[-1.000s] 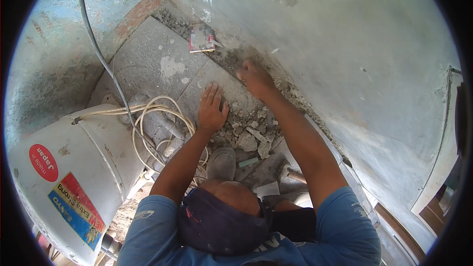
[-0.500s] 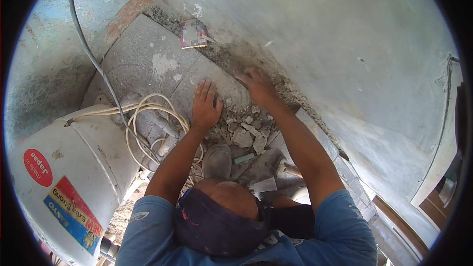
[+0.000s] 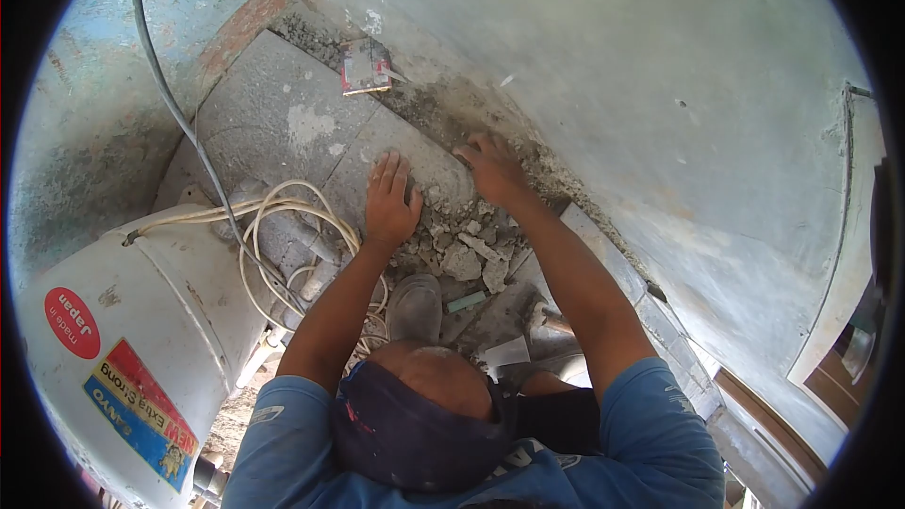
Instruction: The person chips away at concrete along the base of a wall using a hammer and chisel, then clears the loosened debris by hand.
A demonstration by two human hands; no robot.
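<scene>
Two empty hands, apart: left hand (image 3: 389, 200) flat on the slab (image 3: 283, 123), right hand (image 3: 492, 170) seemingly pressing rubble (image 3: 467, 254) at the wall (image 3: 660, 132). Jagged chunks could cut skin or roll underhand.

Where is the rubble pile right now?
Head view, centre: the rubble pile lies on the grey slab by the wall, right of the left hand, just below the right hand, beyond the shoe.

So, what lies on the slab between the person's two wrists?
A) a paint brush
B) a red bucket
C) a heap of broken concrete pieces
C: grey broken concrete pieces lie heaped on the slab, between the left hand and the right hand.
</scene>
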